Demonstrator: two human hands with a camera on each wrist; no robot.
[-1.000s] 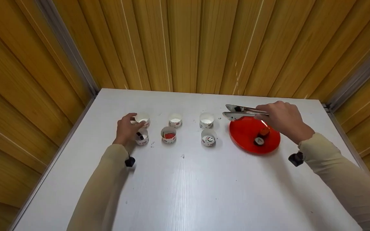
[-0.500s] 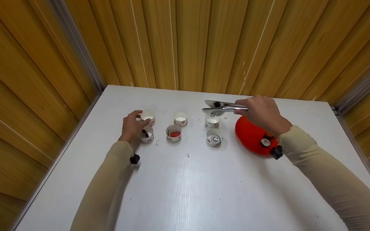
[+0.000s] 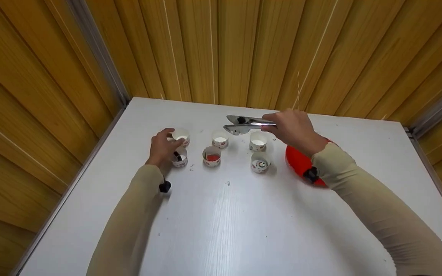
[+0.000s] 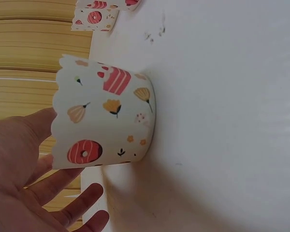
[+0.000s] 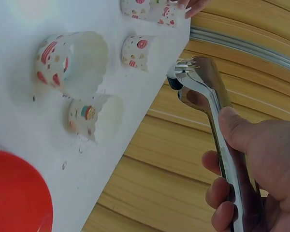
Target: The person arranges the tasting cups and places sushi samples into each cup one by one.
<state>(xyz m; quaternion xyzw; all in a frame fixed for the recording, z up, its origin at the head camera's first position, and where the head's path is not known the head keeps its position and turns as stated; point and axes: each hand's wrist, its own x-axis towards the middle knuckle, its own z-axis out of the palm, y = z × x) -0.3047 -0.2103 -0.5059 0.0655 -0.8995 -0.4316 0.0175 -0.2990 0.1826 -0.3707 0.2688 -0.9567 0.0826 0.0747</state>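
Note:
My right hand (image 3: 292, 126) grips a pair of metal serving tongs (image 5: 215, 111). Between the tongs' tips sits a small black-and-white piece (image 5: 175, 81) that looks like a sushi roll. The tips hang over the back middle paper cup (image 3: 220, 140). On the left, my left hand (image 3: 162, 146) has its thumb and index finger around the rim of the back left paper cup (image 3: 182, 138). Just in front stands another paper cup (image 4: 104, 116), printed with cakes and doughnuts, with a dark piece inside. That cup hides part of the left hand in the left wrist view.
A front middle cup (image 3: 211, 157) holds a red piece, and a front right cup (image 3: 260, 163) holds a round roll. Behind it is a white-bottomed cup (image 3: 258, 142). The red plate (image 5: 19, 193) lies right, partly under my right forearm. Wooden panels (image 3: 228, 53) rise behind the table.
My right hand has carried the tongs and the piece leftward from above the plate, past the right cups, to the back middle cup. The left hand keeps its place at the back left cup.

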